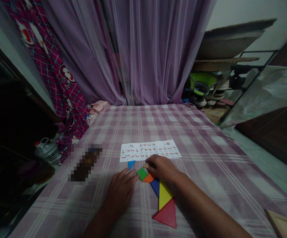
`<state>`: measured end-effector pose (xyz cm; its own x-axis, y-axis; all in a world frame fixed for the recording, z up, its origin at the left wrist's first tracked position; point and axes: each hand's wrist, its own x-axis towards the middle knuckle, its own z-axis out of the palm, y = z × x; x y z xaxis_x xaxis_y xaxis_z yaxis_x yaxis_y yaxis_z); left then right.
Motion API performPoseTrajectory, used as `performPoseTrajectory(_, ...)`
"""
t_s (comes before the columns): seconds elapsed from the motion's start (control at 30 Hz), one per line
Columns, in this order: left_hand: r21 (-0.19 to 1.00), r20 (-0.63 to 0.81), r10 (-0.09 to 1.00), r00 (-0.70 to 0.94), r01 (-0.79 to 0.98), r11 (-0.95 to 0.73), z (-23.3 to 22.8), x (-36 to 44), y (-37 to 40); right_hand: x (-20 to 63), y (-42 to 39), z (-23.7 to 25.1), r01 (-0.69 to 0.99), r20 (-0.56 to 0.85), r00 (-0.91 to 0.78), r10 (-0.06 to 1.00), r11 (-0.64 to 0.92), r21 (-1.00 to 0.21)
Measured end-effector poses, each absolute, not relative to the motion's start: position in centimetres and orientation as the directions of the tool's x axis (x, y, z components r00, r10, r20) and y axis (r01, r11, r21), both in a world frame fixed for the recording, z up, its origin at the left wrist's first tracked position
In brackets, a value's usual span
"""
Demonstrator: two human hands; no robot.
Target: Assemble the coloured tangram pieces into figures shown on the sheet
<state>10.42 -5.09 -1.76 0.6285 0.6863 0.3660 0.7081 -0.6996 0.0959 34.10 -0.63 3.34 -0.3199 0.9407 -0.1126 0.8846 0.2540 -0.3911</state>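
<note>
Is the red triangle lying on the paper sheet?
No, the red triangle lies on the plaid cloth, well apart from the sheet.

Head view, forward-down, seemingly near.

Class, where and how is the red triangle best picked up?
Probably pinch the red triangle at its near right corner, with the hand coming from the near side: it lies flat, both edges meeting there look free, and the yellow triangle borders its far left edge.
</note>
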Motion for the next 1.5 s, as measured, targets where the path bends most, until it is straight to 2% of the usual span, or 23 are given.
performPoseTrajectory(0.27, 0.105, 0.350, 0.697, 0.626, 0.713, -0.693, -1.5, 10.6, -5.2, 34.6, -0.4, 2.3, 0.836, -0.106, -0.279, 0.954, 0.187, -0.516)
performPoseTrajectory(0.67, 0.121, 0.376, 0.684, 0.625, 0.699, -0.705, -1.7, 10.5, -5.1, 34.8, -0.6, 0.8, 0.786, -0.060, -0.218, 0.974, 0.138, -0.602)
performPoseTrajectory(1.07, 0.120, 0.340, 0.692, 0.637, 0.700, -0.704, -1.7, 10.4, -5.1, 35.1, -0.6, 0.8, 0.781, -0.032, -0.282, 0.959, 0.210, -0.588)
performPoseTrajectory(1.5, 0.141, 0.366, 0.692, 0.623, 0.698, -0.702, -1.9, 10.4, -5.0, 35.1, -0.6, 1.0, 0.804, -0.037, -0.314, 0.949, 0.245, -0.542)
